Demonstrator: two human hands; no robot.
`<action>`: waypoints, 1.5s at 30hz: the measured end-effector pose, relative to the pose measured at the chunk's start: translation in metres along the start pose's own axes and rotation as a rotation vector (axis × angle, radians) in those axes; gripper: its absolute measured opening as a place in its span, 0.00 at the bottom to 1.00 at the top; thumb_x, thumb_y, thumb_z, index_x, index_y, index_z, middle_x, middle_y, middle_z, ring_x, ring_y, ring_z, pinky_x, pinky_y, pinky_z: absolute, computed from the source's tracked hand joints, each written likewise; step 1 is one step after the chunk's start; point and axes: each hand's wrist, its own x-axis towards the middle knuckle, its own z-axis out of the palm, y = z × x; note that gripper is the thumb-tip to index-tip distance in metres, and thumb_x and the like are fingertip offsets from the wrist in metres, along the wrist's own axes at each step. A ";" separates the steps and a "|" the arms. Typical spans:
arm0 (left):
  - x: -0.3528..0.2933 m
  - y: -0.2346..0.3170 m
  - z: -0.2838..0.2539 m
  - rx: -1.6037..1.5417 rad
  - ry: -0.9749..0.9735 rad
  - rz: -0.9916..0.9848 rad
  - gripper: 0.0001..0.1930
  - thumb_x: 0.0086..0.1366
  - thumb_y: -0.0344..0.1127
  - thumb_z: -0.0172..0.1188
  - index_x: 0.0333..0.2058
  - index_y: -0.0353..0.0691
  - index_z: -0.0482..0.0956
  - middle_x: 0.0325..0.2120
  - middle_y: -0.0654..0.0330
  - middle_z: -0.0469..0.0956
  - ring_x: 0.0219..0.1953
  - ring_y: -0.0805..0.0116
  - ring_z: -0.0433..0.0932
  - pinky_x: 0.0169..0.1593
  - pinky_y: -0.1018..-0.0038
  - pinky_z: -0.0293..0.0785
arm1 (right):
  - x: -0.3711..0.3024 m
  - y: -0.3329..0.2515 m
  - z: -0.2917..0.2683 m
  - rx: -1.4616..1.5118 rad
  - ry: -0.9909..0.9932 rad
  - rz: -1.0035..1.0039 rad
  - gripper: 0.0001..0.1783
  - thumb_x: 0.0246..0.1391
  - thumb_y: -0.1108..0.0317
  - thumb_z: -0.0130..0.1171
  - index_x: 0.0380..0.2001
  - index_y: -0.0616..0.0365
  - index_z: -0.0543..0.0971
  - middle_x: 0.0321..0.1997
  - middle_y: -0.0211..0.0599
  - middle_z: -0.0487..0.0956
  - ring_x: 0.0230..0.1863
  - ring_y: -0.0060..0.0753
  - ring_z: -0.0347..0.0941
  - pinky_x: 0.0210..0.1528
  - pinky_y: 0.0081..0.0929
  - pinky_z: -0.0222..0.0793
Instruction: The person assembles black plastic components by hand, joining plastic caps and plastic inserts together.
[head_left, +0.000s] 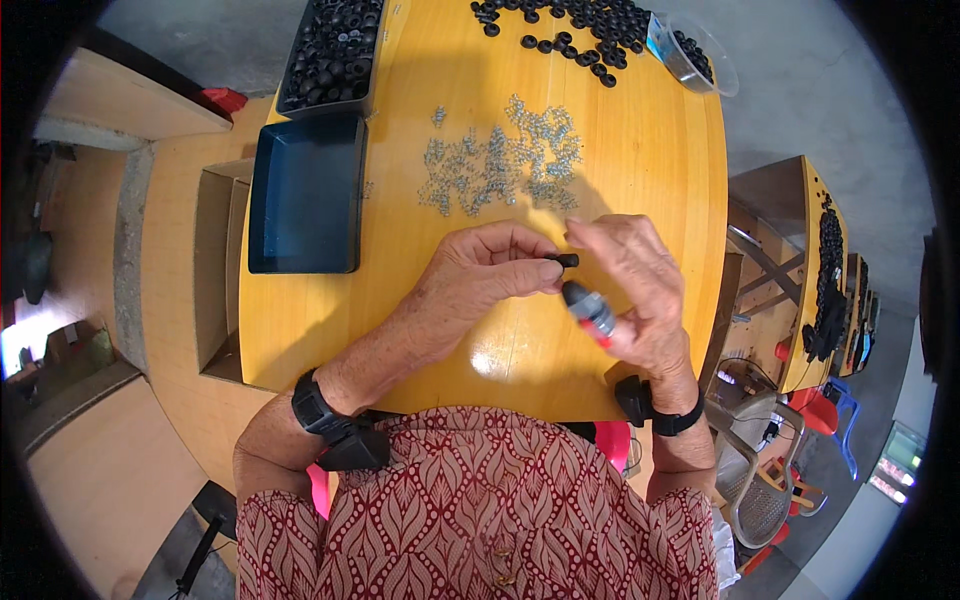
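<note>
My left hand [482, 268] pinches a small black plastic-looking part [567, 260] between thumb and fingertips, above the near half of the table. Right beside it, my right hand [640, 285] has its index finger stretched out and apart from the thumb. A black, grey and red cover [590, 312] sits at the right thumb and seems to be worn on it. No part shows between those right fingers, though motion blurs them slightly. Beyond both hands, many small silvery metal pieces, apparently springs [497, 165], lie spread over the yellow table [400, 350].
At the left edge stands a shallow dark blue tray [305, 200], with a bin [372, 95] of black round parts behind it. Loose black round parts [565, 40] lie at the far edge, next to a clear tub [728, 75]. Chairs [765, 500] stand off to the right.
</note>
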 end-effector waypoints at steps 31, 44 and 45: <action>0.007 -0.018 0.001 -0.204 0.058 0.036 0.13 0.60 0.23 0.63 0.44 0.33 0.77 0.37 0.61 0.79 0.41 0.74 0.77 0.49 0.79 0.75 | -0.018 0.001 0.002 0.004 -0.053 0.116 0.18 0.36 0.78 0.66 0.37 0.63 0.80 0.34 0.41 0.78 0.36 0.43 0.74 0.39 0.34 0.73; 0.007 -0.019 0.000 -0.265 0.084 -0.056 0.14 0.59 0.24 0.64 0.44 0.37 0.77 0.36 0.63 0.78 0.40 0.76 0.78 0.47 0.80 0.77 | -0.020 -0.003 0.006 -0.043 -0.023 0.097 0.20 0.34 0.80 0.64 0.38 0.64 0.80 0.34 0.41 0.77 0.36 0.43 0.73 0.40 0.34 0.72; 0.008 -0.020 0.000 -0.266 0.083 -0.057 0.14 0.59 0.24 0.64 0.44 0.37 0.77 0.36 0.63 0.78 0.40 0.76 0.78 0.47 0.80 0.77 | -0.020 -0.004 0.006 -0.044 -0.024 0.099 0.20 0.34 0.80 0.64 0.38 0.64 0.80 0.34 0.41 0.77 0.36 0.43 0.73 0.40 0.34 0.72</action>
